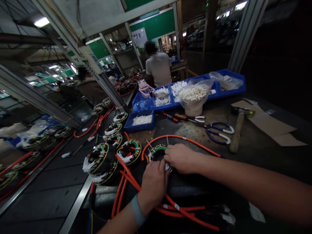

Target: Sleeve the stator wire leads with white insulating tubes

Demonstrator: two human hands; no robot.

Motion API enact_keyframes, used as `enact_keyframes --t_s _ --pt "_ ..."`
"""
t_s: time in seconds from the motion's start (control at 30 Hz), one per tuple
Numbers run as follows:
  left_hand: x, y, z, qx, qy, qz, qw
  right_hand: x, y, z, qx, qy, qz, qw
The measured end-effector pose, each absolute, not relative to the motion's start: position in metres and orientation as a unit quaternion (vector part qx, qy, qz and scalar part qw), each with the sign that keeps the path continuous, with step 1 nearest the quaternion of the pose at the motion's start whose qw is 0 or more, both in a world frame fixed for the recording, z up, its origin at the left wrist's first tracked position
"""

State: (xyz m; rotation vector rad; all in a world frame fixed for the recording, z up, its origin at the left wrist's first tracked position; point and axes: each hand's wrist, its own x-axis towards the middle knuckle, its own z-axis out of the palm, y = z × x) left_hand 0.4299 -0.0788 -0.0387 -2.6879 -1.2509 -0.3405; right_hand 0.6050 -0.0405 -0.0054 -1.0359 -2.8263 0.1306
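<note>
A round wound coil with a green ring and orange cable (156, 151) lies on the dark bench right in front of me. My left hand (153, 183) rests on its near side with the fingers curled and pressed against it. My right hand (181, 158) lies over the coil's right side, fingers bent and pinching at something small by the winding that I cannot make out. An orange cable (185, 138) loops from the coil around behind my right hand. More coils (101, 159) are stacked just left of my hands.
Blue-handled scissors (219, 131), a wooden-handled hammer (237, 130) and red-handled tools (170, 117) lie behind my hands. Blue bins (142, 121) and a tub of white pieces (193, 97) stand farther back. Several coils line the conveyor (114, 128) at left. Two people sit beyond.
</note>
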Motion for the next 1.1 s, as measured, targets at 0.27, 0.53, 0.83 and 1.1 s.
enact_keyframes --t_s 0.27,0.53,0.83,1.1 --pt "0.422 -0.069 -0.062 -0.9 -0.361 -0.214 0.117 0.604 -0.019 0.0 -0.308 -0.945 0.106 0.026" --pt "0.421 -0.066 -0.07 -0.886 -0.36 -0.243 0.164 0.695 0.06 -0.002 -0.579 -0.723 0.061 0.373" --pt "0.417 -0.063 -0.074 -0.892 -0.334 -0.247 0.178 0.765 0.101 -0.002 -0.662 -0.593 -0.053 0.455" --pt "0.42 -0.075 -0.06 -0.897 -0.377 -0.214 0.081 0.76 0.085 0.007 -0.64 -0.539 -0.022 0.547"
